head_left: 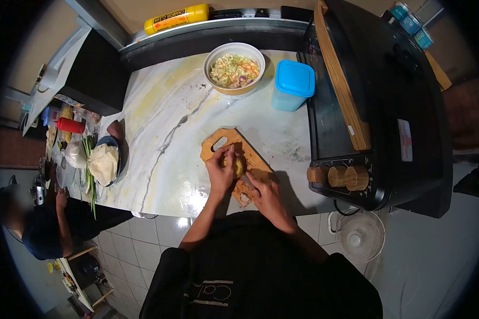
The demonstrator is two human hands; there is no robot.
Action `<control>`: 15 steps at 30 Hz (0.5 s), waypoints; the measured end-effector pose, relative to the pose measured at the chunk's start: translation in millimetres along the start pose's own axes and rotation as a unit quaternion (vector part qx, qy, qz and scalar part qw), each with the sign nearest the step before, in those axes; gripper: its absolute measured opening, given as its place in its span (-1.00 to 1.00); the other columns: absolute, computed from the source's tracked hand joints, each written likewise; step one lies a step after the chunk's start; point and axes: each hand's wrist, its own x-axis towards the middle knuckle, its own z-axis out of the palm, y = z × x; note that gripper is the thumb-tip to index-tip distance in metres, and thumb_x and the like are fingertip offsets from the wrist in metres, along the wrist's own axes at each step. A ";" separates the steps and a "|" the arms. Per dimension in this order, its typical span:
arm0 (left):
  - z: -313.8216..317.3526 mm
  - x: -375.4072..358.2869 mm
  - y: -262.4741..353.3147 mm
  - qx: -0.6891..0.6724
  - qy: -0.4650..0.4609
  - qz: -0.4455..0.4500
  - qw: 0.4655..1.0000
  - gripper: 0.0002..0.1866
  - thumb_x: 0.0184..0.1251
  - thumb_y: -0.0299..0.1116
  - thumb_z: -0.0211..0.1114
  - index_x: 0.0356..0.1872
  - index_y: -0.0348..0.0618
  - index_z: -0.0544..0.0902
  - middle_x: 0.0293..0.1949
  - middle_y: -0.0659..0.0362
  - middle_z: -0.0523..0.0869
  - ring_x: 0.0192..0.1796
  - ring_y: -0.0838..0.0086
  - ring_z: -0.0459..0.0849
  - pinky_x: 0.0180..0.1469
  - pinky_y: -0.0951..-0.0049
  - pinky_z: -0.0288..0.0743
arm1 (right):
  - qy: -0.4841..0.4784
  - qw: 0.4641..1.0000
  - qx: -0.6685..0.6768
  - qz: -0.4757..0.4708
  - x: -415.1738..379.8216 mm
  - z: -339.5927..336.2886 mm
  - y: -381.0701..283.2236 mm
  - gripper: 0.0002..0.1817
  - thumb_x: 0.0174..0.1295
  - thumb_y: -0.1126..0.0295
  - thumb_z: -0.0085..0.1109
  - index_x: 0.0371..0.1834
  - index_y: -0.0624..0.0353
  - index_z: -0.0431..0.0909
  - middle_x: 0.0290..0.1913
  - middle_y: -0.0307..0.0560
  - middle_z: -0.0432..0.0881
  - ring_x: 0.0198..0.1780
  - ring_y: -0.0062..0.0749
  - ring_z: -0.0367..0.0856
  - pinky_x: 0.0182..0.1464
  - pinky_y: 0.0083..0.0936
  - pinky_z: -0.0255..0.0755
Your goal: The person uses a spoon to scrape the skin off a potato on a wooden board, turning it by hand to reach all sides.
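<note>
Over a wooden cutting board (262,169) with an oval handle hole, my left hand (221,169) is closed round a yellowish, potato-like piece (239,166). My right hand (267,198) is wrapped round a small knife (248,182), whose blade lies near that piece. Brown scraps and a pale bit (244,197) rest on the board beneath and between the hands. Beyond the board, a white bowl (208,57) holds shredded, mixed vegetables. A blue-lidded container (294,78) stands to the right of the bowl.
A large black oven (394,122) with wooden knobs borders the right side. At left are a plate with a pale mound (103,164), green onions (92,196) and a red bottle (70,125). Another person (48,228) stands at the far left. A yellow bottle (177,19) lies along the back ledge.
</note>
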 end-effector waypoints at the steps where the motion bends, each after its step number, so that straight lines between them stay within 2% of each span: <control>1: -0.7 0.6 -0.9 0.008 -0.005 0.003 1.000 -0.79 0.40 -0.42 0.25 -0.19 -0.43 0.67 -0.41 0.11 0.75 -0.32 0.54 0.70 -0.20 0.54 0.55 | -0.010 1.000 -0.002 -0.010 -5.2 0.1 -0.9 -0.49 0.15 0.56 0.11 0.24 0.13 0.51 -0.06 0.22 0.65 -0.04 0.20 0.59 -0.02 -0.07 0.48; 4: -1.7 1.8 -4.6 0.013 -0.017 0.009 1.000 -0.80 0.39 -0.43 0.26 -0.18 -0.43 0.67 -0.40 0.11 0.76 -0.32 0.54 0.70 -0.19 0.53 0.56 | 0.048 0.997 0.044 -0.050 -3.5 5.6 -4.7 -0.46 0.08 0.68 0.05 0.19 0.13 0.55 -0.12 0.25 0.66 -0.10 0.15 0.62 -0.02 -0.16 0.50; 7: -4.7 -1.6 -10.3 -0.001 -0.023 0.009 1.000 -0.80 0.39 -0.43 0.25 -0.18 -0.42 0.67 -0.39 0.08 0.76 -0.31 0.52 0.71 -0.18 0.51 0.55 | 0.068 0.997 0.020 -0.031 12.0 1.0 5.4 -0.48 0.09 0.65 0.05 0.20 0.13 0.55 -0.12 0.23 0.66 -0.09 0.15 0.62 -0.04 -0.16 0.49; 9: -5.6 0.1 -11.5 0.003 -0.038 0.018 0.999 -0.80 0.40 -0.43 0.24 -0.17 -0.41 0.67 -0.38 0.04 0.76 -0.30 0.48 0.71 -0.18 0.49 0.55 | 0.045 0.998 0.022 -0.041 24.2 -10.9 7.9 -0.49 0.12 0.62 0.06 0.20 0.13 0.54 -0.12 0.21 0.66 -0.10 0.14 0.62 -0.07 -0.17 0.50; 12: -13.4 0.5 -6.0 0.093 -0.076 0.086 0.989 -0.78 0.43 -0.41 0.17 -0.18 -0.40 0.66 -0.36 -0.05 0.75 -0.31 0.35 0.73 -0.20 0.43 0.54 | 0.031 0.998 0.031 -0.047 29.6 -13.7 10.1 -0.56 0.21 0.53 0.07 0.21 0.13 0.53 -0.13 0.20 0.66 -0.05 0.14 0.61 -0.05 -0.15 0.47; 13: -13.4 -1.1 0.9 0.092 -0.079 0.087 0.989 -0.77 0.43 -0.40 0.14 -0.17 -0.39 0.65 -0.31 -0.09 0.72 -0.26 0.16 0.69 -0.16 0.31 0.52 | 0.034 0.997 0.056 -0.043 30.3 -9.1 13.3 -0.57 0.24 0.51 0.07 0.21 0.13 0.53 -0.13 0.21 0.66 -0.03 0.14 0.60 -0.01 -0.13 0.45; 15: -19.6 2.0 2.1 0.156 -0.106 0.141 0.972 -0.78 0.41 -0.39 0.15 -0.17 -0.37 0.65 -0.29 -0.07 0.70 -0.23 0.09 0.64 -0.12 0.24 0.49 | 0.037 0.996 0.076 -0.036 29.3 -4.2 16.3 -0.59 0.28 0.48 0.06 0.23 0.13 0.51 -0.13 0.22 0.65 0.00 0.15 0.59 0.04 -0.11 0.42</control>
